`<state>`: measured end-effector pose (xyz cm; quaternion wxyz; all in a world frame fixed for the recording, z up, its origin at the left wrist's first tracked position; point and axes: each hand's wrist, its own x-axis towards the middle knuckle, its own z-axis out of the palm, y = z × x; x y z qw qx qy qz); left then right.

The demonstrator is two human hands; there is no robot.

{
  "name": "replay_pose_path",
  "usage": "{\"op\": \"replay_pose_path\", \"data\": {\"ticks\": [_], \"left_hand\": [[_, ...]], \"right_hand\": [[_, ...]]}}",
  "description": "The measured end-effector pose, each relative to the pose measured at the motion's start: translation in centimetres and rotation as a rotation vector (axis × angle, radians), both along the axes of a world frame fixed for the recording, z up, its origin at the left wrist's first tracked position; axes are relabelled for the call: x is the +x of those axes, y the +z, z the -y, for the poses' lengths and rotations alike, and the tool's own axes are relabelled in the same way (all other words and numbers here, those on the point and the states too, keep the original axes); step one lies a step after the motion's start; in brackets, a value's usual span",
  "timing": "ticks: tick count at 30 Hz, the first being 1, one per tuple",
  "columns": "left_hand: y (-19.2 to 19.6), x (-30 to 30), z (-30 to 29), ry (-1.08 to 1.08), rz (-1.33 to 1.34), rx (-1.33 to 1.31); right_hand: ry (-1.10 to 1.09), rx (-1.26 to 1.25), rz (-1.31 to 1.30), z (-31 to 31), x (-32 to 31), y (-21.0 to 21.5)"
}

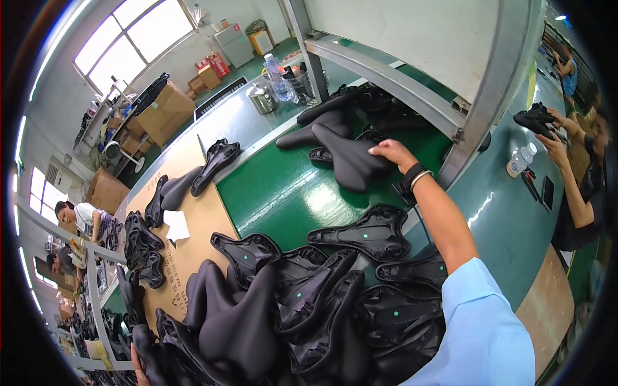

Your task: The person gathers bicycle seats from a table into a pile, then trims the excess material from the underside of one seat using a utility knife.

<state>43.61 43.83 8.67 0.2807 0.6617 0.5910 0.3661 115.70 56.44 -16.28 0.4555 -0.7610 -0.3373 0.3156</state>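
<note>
My right hand (394, 154) reaches across the green tabletop, its thumb and fingers pinching the edge of a smooth black bicycle saddle (353, 157). That saddle lies among other black saddles beneath the metal frame. Low on the left, only a few fingers of my left hand (138, 368) show, against the side of another black saddle (152, 355); the rest of that hand is hidden. Between my hands spreads a heap of saddles, some with the smooth cover up (239, 328), others with the hollow underside showing (360, 235) and small green dots on them.
A cardboard sheet (205, 222) lies left, bearing more saddles and a white paper piece (176, 226). Metal frame posts (483, 96) rise at the right. A metal pot (262, 100) and a clear bottle (275, 76) stand behind. At right, a co-worker's hands (557, 138) hold a saddle.
</note>
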Motion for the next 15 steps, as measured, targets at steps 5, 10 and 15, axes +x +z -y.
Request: {"op": "replay_pose_path", "data": {"ticks": [5, 10, 15], "left_hand": [[0.1, -0.5, 0.3, 0.006, -0.041, -0.036], [0.2, -0.2, 0.0, 0.043, -0.081, -0.068], [0.9, 0.1, 0.2, -0.001, -0.09, 0.034]], "right_hand": [[0.002, -0.172, 0.04, -0.9, -5.5, 0.4], [-0.193, -0.147, 0.027, 0.1, -11.1, -1.6], [-0.154, -0.113, 0.232, 0.2, -16.6, 0.0]]}}
